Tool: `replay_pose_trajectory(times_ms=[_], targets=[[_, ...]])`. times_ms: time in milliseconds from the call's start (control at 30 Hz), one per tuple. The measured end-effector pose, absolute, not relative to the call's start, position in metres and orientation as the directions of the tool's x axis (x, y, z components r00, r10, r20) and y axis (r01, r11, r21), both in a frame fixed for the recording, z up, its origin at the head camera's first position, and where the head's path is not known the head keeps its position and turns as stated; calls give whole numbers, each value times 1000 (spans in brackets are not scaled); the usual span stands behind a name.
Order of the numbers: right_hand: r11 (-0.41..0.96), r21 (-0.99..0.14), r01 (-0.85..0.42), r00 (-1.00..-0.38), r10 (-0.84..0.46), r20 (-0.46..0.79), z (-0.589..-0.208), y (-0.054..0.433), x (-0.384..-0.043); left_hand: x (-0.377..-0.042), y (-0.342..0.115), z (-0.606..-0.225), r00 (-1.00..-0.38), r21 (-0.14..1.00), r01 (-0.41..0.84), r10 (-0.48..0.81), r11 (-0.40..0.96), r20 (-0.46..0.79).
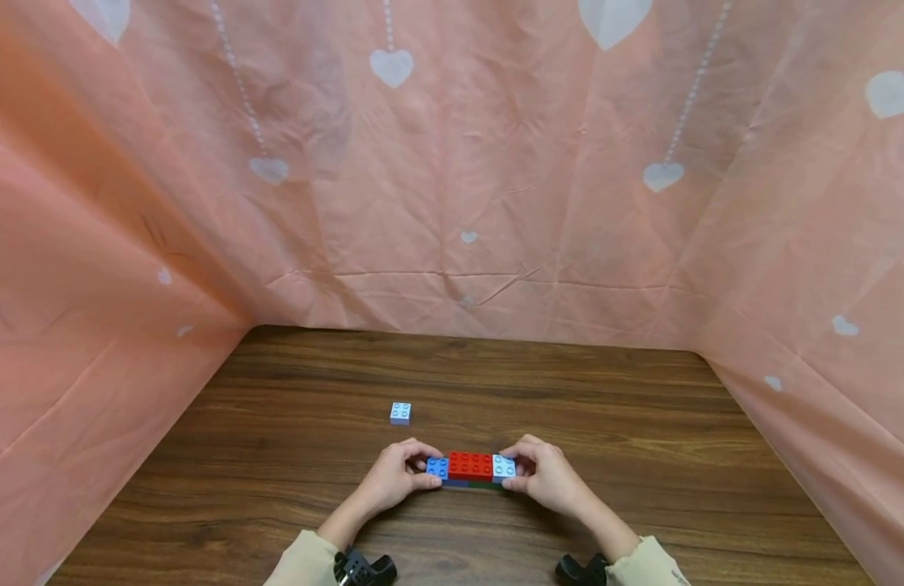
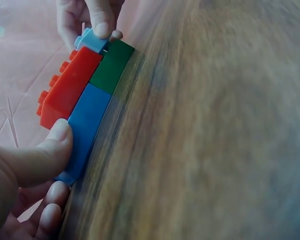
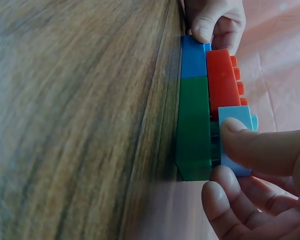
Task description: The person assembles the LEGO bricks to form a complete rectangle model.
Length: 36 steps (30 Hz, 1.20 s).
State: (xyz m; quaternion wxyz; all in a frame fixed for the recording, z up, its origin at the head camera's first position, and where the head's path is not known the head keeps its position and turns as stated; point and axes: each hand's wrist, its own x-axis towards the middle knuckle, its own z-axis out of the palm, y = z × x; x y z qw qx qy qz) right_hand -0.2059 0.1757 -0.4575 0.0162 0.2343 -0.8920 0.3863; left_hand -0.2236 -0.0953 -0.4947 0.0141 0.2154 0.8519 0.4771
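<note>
A low row of toy building bricks lies on the wooden table between both hands. Its bottom layer is a blue brick [image 2: 87, 120] end to end with a green brick [image 3: 194, 127]. A red brick [image 1: 470, 465] spans their joint on top. My left hand [image 1: 393, 472] grips the blue brick's outer end between thumb and fingers. At the other end, my right hand [image 1: 547, 474] pinches a small light blue brick [image 3: 235, 142] over the green brick, beside the red one. Between light blue and green a narrow gap shows, with green studs in it.
Beyond the row, a bit to the left, another small pale blue brick [image 1: 400, 413] sits alone on the wooden table [image 1: 569, 391]. A pink curtain [image 1: 452, 203] with white hearts encloses the table at the back and both sides.
</note>
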Motion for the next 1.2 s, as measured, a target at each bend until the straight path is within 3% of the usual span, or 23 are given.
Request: replay_pose_trajectory(times_ms=[333,833,1200], targets=[[605,-693,-392,-905,-388,173,-458,175,-205,-228,-107,-491,-909,876,312,384,368,162],[635,-626,-452,-880,-435,193,-454,174,-205,-261,-136,-476,-961,851,262,41,456,274],[646,-637,-420,-898,-397,189,-457,174,-204,-277,-140,-480,-971,824,203,0,529,239]])
